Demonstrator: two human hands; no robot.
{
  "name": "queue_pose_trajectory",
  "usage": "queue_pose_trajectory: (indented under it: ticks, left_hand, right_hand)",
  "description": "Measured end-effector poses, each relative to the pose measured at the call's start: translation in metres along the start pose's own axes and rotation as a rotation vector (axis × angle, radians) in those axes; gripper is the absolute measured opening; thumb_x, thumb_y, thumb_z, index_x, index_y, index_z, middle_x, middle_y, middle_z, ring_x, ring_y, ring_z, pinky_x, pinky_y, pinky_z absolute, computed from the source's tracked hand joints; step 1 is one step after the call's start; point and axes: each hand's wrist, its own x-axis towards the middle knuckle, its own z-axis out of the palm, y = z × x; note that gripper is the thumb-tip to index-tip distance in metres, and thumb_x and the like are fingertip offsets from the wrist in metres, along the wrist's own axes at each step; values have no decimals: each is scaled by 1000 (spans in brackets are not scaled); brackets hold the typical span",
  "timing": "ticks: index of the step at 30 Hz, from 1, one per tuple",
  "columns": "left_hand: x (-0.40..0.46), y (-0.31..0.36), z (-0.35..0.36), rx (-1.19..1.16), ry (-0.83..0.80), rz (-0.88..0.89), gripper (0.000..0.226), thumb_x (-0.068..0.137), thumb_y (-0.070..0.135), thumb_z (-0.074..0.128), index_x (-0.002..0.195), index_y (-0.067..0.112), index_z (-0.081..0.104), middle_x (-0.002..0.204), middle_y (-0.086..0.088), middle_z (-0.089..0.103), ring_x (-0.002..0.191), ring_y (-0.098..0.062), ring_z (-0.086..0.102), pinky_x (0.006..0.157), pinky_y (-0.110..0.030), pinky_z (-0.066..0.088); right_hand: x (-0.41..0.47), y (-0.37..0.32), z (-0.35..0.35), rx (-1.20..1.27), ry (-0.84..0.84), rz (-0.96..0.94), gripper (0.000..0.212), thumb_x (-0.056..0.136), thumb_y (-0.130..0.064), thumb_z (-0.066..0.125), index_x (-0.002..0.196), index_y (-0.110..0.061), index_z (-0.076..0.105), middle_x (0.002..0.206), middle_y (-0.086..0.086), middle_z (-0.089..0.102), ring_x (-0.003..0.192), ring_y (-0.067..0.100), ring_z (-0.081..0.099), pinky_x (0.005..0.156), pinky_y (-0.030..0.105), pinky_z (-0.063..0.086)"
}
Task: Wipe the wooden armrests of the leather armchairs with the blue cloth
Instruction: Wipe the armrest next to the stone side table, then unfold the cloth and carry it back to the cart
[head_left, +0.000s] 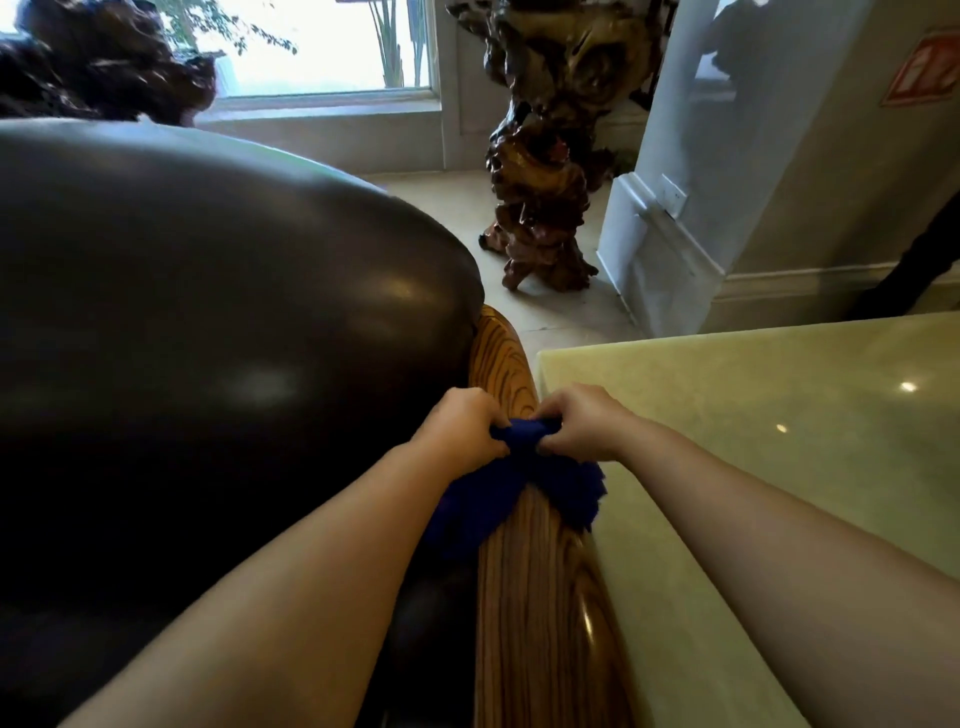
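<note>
Blue cloth (519, 483): bunched and draped across the wooden armrest (535, 597), gripped at its top from both sides, loose ends hanging down either flank of the rail.
Wooden armrest: rounded, glossy, with strong dark grain; ran from the bottom edge up the middle of the view and curved away behind the chair's back.
Left hand (460, 428): closed into a fist on the cloth, on the chair side of the armrest, knuckles up, fingers curled tight into the fabric.
Right hand (582, 423): also clenched on the cloth, on the table side of the armrest, thumb and fingers pinching a fold; nearly met the left hand over the rail's crest.
Forearms: both bare, reached forward from the lower corners and converged on the armrest.
Leather armchair (208, 322): dark, shiny, bulging cushion directly left of the armrest, touching it along its length.
Table top (779, 441): pale, polished stone-like slab just right of the armrest, with small light reflections.
Root sculpture (545, 156): gnarled reddish-brown wood, stood on the floor beyond the armrest's far end.
Window (311, 47): bright, beyond the armchair, with foliage showing outside.
Wall corner (727, 182): pale, with a baseboard, beyond the table and right of the sculpture.
Floor (571, 312): light tile between the armrest's far end and the sculpture.
</note>
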Motion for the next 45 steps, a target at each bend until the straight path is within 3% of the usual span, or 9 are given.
queue_pose_trajectory:
  ticks: [5, 14, 17, 24, 29, 33, 37, 41, 45]
  left_hand:
    - [-37, 16, -41, -150, -14, 7, 27, 78, 15, 69, 105, 15, 69, 102, -1, 69, 93, -13, 62, 84, -30, 53]
    - [-138, 64, -192, -196, 94, -15, 23, 67, 22, 77, 80, 40, 72, 65, 21, 64, 65, 6, 60, 55, -8, 42]
    - [-205, 85, -255, -210, 149, -34, 26, 63, 23, 77, 66, 47, 68, 62, 23, 67, 66, 9, 62, 63, -9, 45]
    - [-384, 98, -372, -218, 266, -112, 19, 65, 23, 78, 79, 33, 73, 83, 2, 74, 81, -11, 68, 79, -27, 54]
    - [-517, 77, -416, -237, 257, -178, 17, 71, 22, 75, 85, 31, 73, 76, 12, 74, 74, 0, 66, 70, -14, 51]
    - [-618, 45, -435, -249, 279, -241, 15, 74, 24, 71, 85, 34, 72, 83, 9, 75, 79, -6, 69, 74, -23, 57]
    - [-725, -1, -448, -294, 335, -303, 17, 74, 24, 70, 90, 26, 72, 87, 8, 74, 84, -6, 69, 71, -16, 53]
    - [-830, -54, -455, -308, 433, -392, 18, 71, 25, 72, 89, 25, 72, 88, 3, 74, 85, -12, 69, 76, -26, 56]
    - [-936, -102, -459, -367, 503, -509, 15, 74, 16, 71, 87, 23, 73, 82, 5, 74, 78, -7, 67, 74, -27, 56]
  right_hand:
    - [-43, -23, -29, 189, -57, -14, 28, 79, -17, 67, 107, -21, 65, 90, -4, 65, 82, 11, 62, 60, 20, 51]
    - [-140, -141, -144, 165, -154, -199, 37, 78, -12, 68, 113, -24, 61, 101, -4, 65, 92, 14, 65, 75, 29, 59]
    - [-192, -204, -179, 141, -170, -292, 38, 77, -12, 68, 113, -23, 62, 99, -6, 65, 90, 13, 65, 73, 28, 59]
    - [-294, -362, -205, 15, -185, -558, 34, 78, -14, 68, 110, -22, 65, 91, -11, 67, 80, 4, 65, 62, 11, 53]
    - [-352, -465, -166, -45, -214, -705, 30, 75, -16, 70, 104, -20, 68, 96, 0, 73, 82, 12, 69, 74, 25, 57]
    - [-387, -547, -118, -118, -221, -810, 32, 73, -21, 73, 104, -20, 68, 96, 3, 73, 81, 16, 70, 73, 28, 58]
    - [-425, -636, -61, -172, -263, -921, 32, 74, -22, 73, 106, -20, 67, 91, -3, 71, 75, 9, 68, 64, 17, 55]
    - [-458, -725, 8, -187, -319, -1007, 28, 74, -19, 73, 102, -18, 68, 92, 1, 73, 82, 18, 70, 76, 32, 58]
    - [-494, -815, 79, -216, -392, -1120, 28, 74, -20, 72, 102, -19, 68, 91, -3, 71, 82, 13, 68, 76, 26, 55]
